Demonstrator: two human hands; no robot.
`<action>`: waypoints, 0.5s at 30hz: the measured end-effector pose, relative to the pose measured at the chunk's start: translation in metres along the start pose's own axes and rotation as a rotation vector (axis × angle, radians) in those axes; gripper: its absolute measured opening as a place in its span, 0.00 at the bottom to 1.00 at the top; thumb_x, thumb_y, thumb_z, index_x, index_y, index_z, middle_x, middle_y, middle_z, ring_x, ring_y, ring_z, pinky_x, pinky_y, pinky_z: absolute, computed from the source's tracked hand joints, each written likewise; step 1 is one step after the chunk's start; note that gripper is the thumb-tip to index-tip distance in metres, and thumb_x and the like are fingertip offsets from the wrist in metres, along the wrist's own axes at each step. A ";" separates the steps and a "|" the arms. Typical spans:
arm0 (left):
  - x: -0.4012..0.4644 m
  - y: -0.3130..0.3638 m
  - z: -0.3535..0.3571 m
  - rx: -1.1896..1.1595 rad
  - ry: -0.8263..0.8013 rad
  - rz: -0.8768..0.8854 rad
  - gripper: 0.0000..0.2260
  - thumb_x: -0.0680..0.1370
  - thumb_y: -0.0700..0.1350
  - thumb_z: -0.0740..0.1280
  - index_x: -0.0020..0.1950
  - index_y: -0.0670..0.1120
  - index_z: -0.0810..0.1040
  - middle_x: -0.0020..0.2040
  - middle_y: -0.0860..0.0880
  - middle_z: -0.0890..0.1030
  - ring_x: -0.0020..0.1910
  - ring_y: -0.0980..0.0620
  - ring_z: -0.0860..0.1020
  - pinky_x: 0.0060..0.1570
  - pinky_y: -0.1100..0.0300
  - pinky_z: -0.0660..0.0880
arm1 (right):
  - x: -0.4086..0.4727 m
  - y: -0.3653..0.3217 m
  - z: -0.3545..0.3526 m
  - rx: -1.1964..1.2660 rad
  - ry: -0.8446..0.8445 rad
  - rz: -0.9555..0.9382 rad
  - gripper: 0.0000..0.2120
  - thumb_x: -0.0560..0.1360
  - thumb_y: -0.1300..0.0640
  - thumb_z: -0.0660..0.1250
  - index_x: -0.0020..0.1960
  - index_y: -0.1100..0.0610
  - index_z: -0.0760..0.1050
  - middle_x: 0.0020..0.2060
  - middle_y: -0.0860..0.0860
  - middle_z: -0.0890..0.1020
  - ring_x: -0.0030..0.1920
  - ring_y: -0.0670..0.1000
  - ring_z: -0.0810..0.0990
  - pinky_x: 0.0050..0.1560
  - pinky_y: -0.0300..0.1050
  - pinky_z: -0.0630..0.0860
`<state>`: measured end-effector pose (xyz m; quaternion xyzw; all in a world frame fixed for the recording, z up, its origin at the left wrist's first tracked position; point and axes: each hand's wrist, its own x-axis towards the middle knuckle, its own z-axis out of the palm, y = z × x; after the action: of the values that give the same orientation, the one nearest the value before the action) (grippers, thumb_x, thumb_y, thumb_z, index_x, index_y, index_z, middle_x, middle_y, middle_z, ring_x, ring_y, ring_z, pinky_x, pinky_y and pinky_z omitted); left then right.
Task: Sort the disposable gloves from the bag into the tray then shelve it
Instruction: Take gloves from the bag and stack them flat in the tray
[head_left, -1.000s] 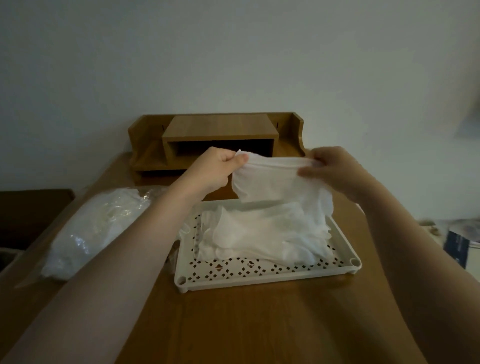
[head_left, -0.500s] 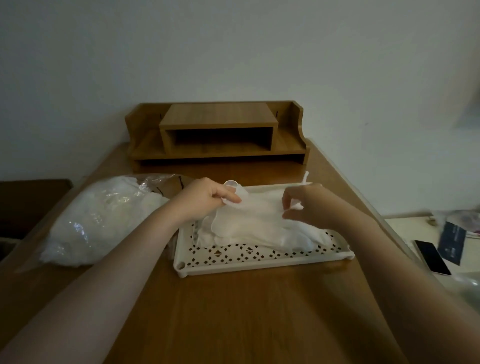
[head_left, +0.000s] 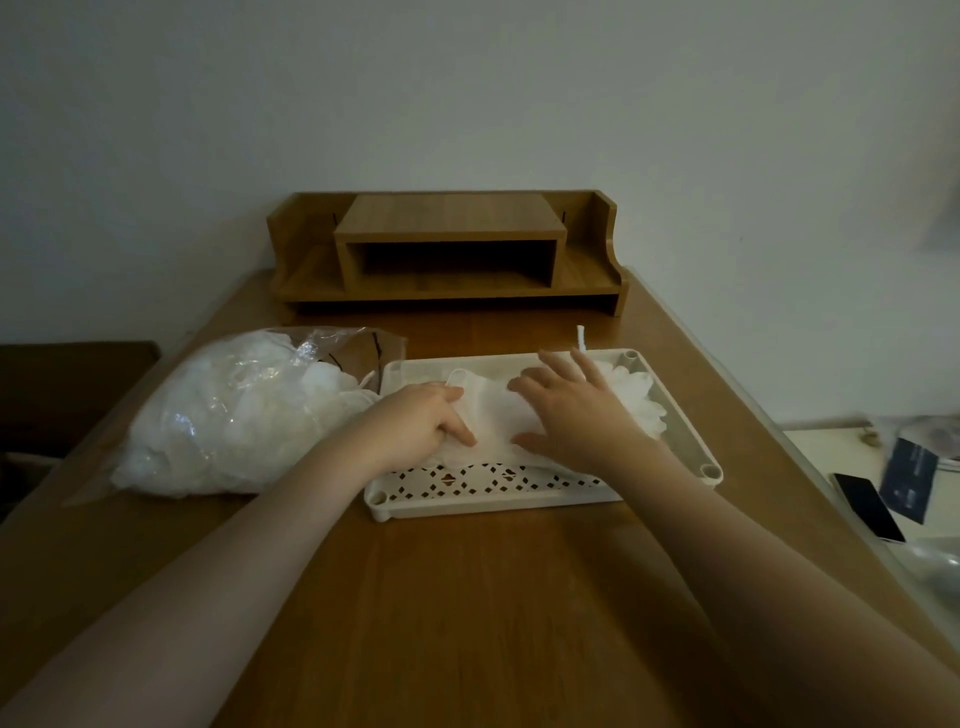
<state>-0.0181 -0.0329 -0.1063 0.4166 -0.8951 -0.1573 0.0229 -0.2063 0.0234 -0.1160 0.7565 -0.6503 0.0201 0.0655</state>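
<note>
A white perforated tray (head_left: 498, 480) lies on the wooden desk with a pile of thin white disposable gloves (head_left: 493, 410) in it. My left hand (head_left: 421, 421) rests on the left side of the pile, fingers laid over the gloves. My right hand (head_left: 576, 410) lies flat on the pile with straight, spread fingers, pressing it down. More glove fingers (head_left: 641, 397) stick out at the tray's right end. To the left of the tray lies a clear plastic bag (head_left: 234, 415), bulging with gloves. A wooden desk shelf (head_left: 447, 254) stands at the back against the wall.
The desk's right edge runs diagonally past the tray. Beyond it, on a lower white surface, lie a black phone (head_left: 867, 506) and a dark booklet (head_left: 909, 480). A dark piece of furniture (head_left: 62, 384) stands left of the desk. Bare wood stretches in front of the tray.
Both hands lowered a glove they held stretched above the tray onto the pile, let go of it, and now lie on top of the gloves.
</note>
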 end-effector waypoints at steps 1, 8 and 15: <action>-0.001 -0.001 0.000 -0.005 0.001 -0.005 0.20 0.80 0.35 0.56 0.59 0.56 0.80 0.77 0.52 0.59 0.76 0.50 0.55 0.73 0.52 0.51 | 0.001 0.002 0.004 -0.019 -0.067 0.033 0.28 0.77 0.39 0.59 0.73 0.49 0.60 0.74 0.50 0.62 0.77 0.55 0.50 0.73 0.60 0.37; -0.007 -0.012 0.005 -0.119 -0.024 -0.058 0.19 0.80 0.36 0.56 0.59 0.55 0.80 0.76 0.50 0.61 0.76 0.52 0.53 0.73 0.52 0.48 | -0.010 0.033 0.020 0.041 -0.316 0.367 0.57 0.61 0.19 0.54 0.77 0.52 0.42 0.77 0.55 0.44 0.75 0.61 0.35 0.65 0.68 0.28; -0.018 0.003 0.001 0.128 -0.186 -0.052 0.14 0.81 0.46 0.56 0.67 0.56 0.68 0.77 0.50 0.57 0.77 0.49 0.43 0.73 0.48 0.45 | -0.010 0.014 0.006 0.013 -0.181 0.367 0.56 0.60 0.18 0.42 0.77 0.52 0.52 0.77 0.58 0.45 0.73 0.62 0.30 0.63 0.68 0.24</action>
<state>-0.0085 -0.0171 -0.1052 0.4239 -0.8905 -0.1383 -0.0910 -0.2216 0.0302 -0.1218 0.6246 -0.7803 -0.0321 -0.0030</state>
